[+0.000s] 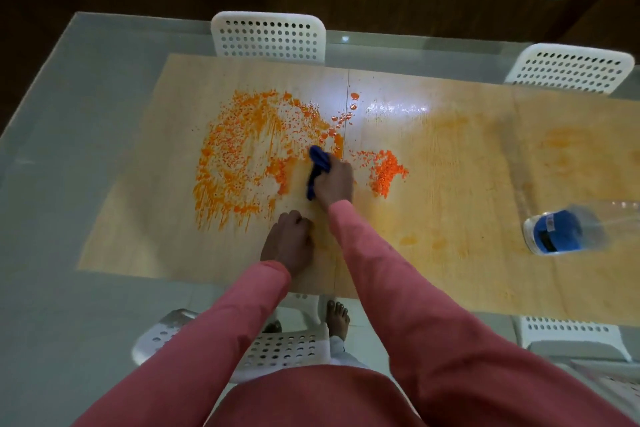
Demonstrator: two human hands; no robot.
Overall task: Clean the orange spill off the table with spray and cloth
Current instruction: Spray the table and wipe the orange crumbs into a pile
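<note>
Two hands over the glass-edged wood table point(450, 184), dark room, white chairs point(268, 36) along the far edge. My right hand point(334, 184) grips the blue cloth point(317, 166), lengthwise near-to-far, mid-table in the spill point(242, 156). Left hand point(289, 243) curled, empty, near edge.

Glossy wood-grain table point(450, 156), perforated plastic chairs point(268, 36)

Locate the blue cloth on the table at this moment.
In the head view, the blue cloth sits bunched in the right hand near the table's middle, between the large orange spill and a smaller orange patch.
</note>
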